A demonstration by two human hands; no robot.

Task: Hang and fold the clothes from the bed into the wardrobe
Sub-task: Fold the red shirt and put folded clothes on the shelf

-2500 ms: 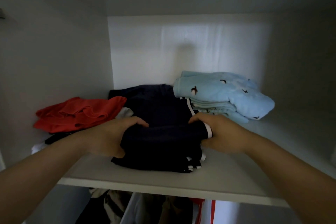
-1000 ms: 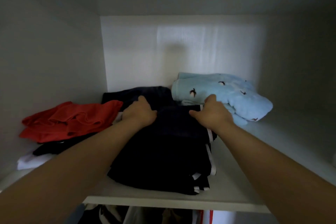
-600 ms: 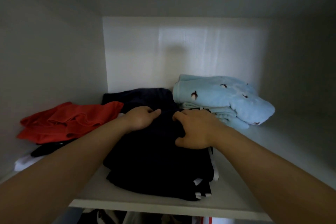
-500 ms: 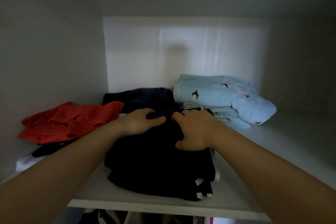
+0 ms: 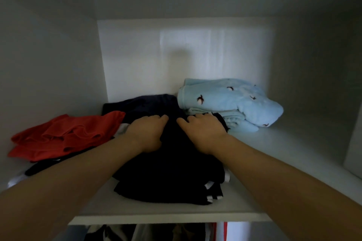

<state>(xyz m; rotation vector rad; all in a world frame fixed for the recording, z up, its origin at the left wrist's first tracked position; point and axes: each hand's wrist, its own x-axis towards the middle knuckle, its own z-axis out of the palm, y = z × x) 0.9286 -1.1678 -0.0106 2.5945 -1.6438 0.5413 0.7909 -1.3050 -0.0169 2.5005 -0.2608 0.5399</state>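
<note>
We record the folded garment (image 5: 168, 178) at centre as very dark navy, near black, with narrow white stripes at its right-hand folded edges. The top (image 5: 64, 135) to its left is plain orange-red, unpatterned. Beneath it we note a black item (image 5: 43, 168) and a patch of white cloth (image 5: 15, 181). The fleece (image 5: 225, 100) at right is pale blue, scattered with small dark-red and white motifs, too small to identify. The shelf (image 5: 176, 215) and back panel (image 5: 137, 60) are white. Below the shelf, the hanging fabrics (image 5: 221, 231) show dark, white and red.
</note>
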